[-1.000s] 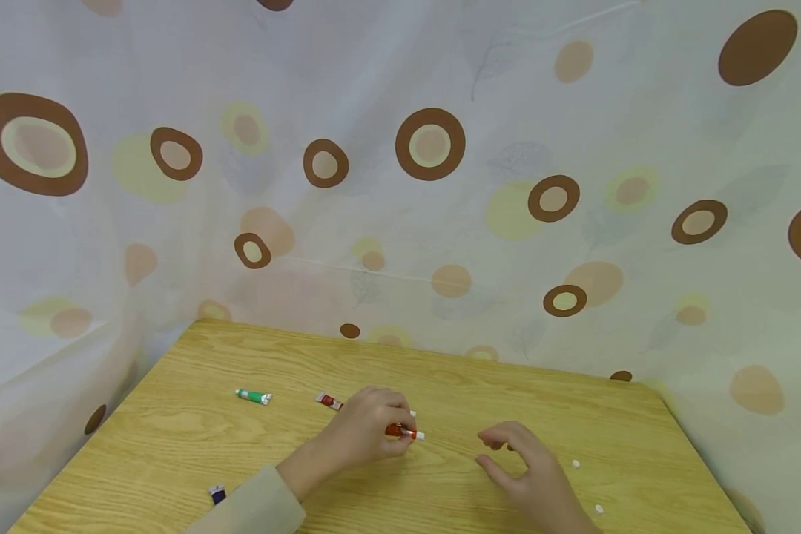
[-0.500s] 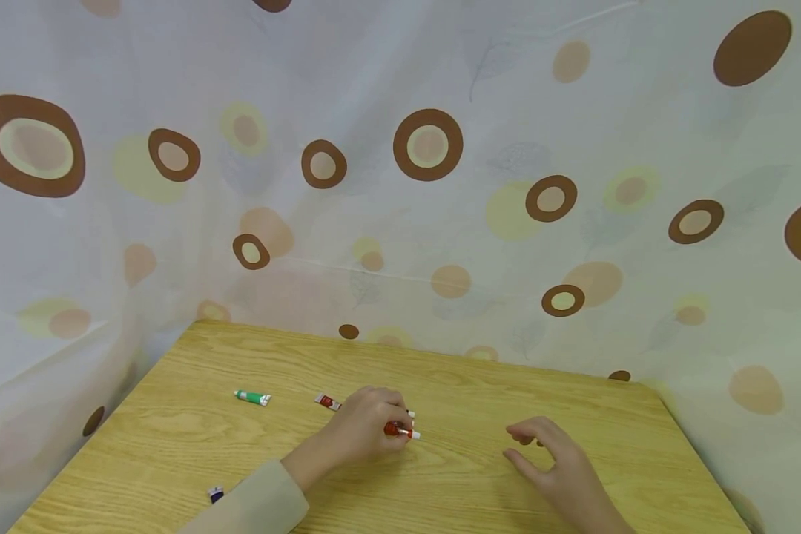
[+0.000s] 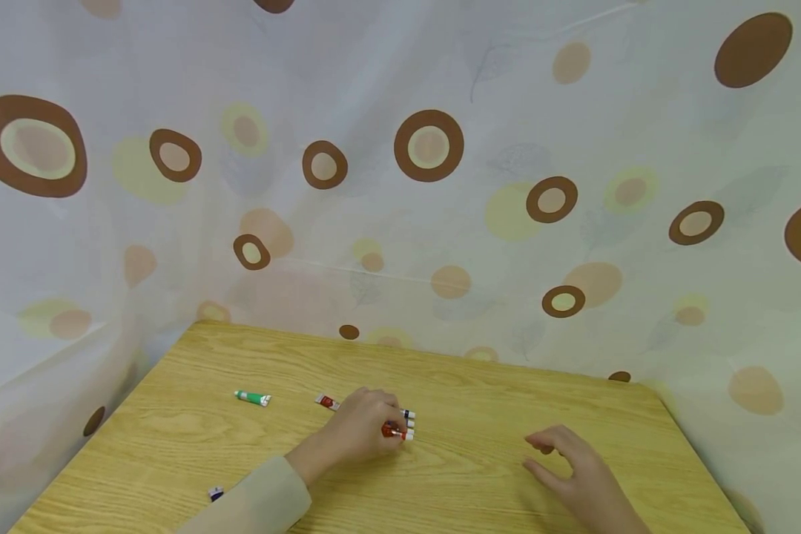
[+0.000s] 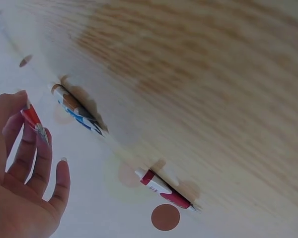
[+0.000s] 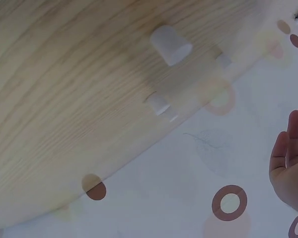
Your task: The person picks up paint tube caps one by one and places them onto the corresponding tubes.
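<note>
Fingertips of my left hand (image 3: 363, 423) pinch a small orange-red paint tube (image 3: 394, 430), its white cap pointing right. Close beside it, past the fingers, are the white-capped ends of other paint tubes (image 3: 409, 414); the hand hides their bodies. In the left wrist view, brown and blue tubes (image 4: 78, 110) lie side by side, and a dark red tube (image 4: 164, 188) lies apart. That dark red tube also shows partly behind the left hand in the head view. My right hand (image 3: 577, 475) hovers to the right, fingers and thumb loosely curved apart, nothing seen between them.
A green paint tube (image 3: 252, 398) lies at the left on the wooden table (image 3: 494, 400). A dark purple tube (image 3: 216, 493) is partly covered by the left sleeve. Small white caps (image 5: 171, 45) lie on the table in the right wrist view. A patterned curtain (image 3: 374, 222) borders the table's back.
My right hand has drawn off to the right, now covering the loose caps in the head view. The left hand has shifted the orange-red tube slightly left, its cap now beside the other caps.
</note>
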### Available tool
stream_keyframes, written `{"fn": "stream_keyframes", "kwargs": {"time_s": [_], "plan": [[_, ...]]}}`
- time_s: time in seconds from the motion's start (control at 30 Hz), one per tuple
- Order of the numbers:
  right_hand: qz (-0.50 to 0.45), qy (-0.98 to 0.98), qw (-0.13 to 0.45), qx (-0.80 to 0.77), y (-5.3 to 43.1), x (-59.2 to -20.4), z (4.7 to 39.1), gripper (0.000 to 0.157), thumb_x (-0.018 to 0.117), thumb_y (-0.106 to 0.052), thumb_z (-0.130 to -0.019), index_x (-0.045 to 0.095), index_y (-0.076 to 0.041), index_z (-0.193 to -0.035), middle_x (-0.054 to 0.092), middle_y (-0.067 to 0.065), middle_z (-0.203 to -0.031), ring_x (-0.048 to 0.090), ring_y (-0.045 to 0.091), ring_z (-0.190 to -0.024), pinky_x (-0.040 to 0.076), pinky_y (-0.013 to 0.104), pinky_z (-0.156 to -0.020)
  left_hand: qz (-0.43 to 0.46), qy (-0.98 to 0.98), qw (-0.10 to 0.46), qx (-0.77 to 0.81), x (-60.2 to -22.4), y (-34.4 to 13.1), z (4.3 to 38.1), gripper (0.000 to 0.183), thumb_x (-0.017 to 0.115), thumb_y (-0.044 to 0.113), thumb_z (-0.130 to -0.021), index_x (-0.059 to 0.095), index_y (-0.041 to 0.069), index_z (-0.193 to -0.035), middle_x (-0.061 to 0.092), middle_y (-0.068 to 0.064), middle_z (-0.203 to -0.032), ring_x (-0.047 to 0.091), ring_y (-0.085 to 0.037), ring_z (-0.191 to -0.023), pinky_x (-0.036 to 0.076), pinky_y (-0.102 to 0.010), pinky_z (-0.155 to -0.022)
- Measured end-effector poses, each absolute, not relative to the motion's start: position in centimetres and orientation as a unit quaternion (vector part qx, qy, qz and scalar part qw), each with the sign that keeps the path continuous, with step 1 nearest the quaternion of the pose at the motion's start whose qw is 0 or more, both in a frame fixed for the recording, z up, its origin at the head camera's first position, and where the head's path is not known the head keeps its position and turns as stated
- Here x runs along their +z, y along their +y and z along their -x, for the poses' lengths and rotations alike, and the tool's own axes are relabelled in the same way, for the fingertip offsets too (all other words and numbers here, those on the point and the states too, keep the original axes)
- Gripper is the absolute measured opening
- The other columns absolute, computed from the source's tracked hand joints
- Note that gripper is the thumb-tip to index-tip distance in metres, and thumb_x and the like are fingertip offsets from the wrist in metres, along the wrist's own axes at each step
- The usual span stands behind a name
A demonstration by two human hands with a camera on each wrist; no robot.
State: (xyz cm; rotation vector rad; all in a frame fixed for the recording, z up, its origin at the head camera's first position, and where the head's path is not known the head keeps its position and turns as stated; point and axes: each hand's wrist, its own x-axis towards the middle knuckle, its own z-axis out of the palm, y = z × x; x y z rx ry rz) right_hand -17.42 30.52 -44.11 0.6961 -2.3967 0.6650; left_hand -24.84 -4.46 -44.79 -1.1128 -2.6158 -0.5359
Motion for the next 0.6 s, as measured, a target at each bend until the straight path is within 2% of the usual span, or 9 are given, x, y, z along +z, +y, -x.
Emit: {"fn": "stream_keyframes", "kwargs": {"time_s": [0.13, 0.37, 0.6], "plan": [[-0.255, -0.899, 0.263, 0.240, 31.4, -44.5, 17.4, 0.047, 0.090, -0.001, -0.070, 0.071, -0.025, -0.105, 0.067, -0.017, -0.100, 0.058, -0.004, -0.088, 0.046, 0.006, -0.077, 0.376, -0.901, 0.116, -0.182, -45.0, -4.5, 25.0, 0.004, 0.085, 0.026, -0.084, 0.082, 0.025, -0.087, 0.070, 0.013, -0.084, 0.051, 0.005, -0.071, 0.033, -0.015, -0.065], [-0.258, -0.905, 0.231, 0.247, 33.2, -45.5, 17.5, 0.039, 0.089, -0.002, -0.073, 0.073, -0.017, -0.105, 0.069, -0.009, -0.095, 0.058, 0.000, -0.086, 0.050, 0.015, -0.070, 0.368, -0.907, 0.105, -0.176, -45.3, -4.2, 25.1, 0.004, 0.085, 0.027, -0.084, 0.083, 0.025, -0.087, 0.066, 0.014, -0.081, 0.043, 0.005, -0.067, 0.032, -0.016, -0.066], [-0.217, -0.940, 0.137, 0.224, 34.5, -45.7, 17.4, 0.028, 0.086, -0.017, -0.082, 0.074, -0.015, -0.107, 0.070, -0.007, -0.100, 0.061, 0.001, -0.088, 0.057, 0.025, -0.071, 0.362, -0.912, 0.095, -0.168, -45.7, -4.0, 25.4, 0.003, 0.085, 0.028, -0.085, 0.083, 0.026, -0.087, 0.068, 0.015, -0.083, 0.049, 0.005, -0.070, 0.037, -0.017, -0.068]]}}
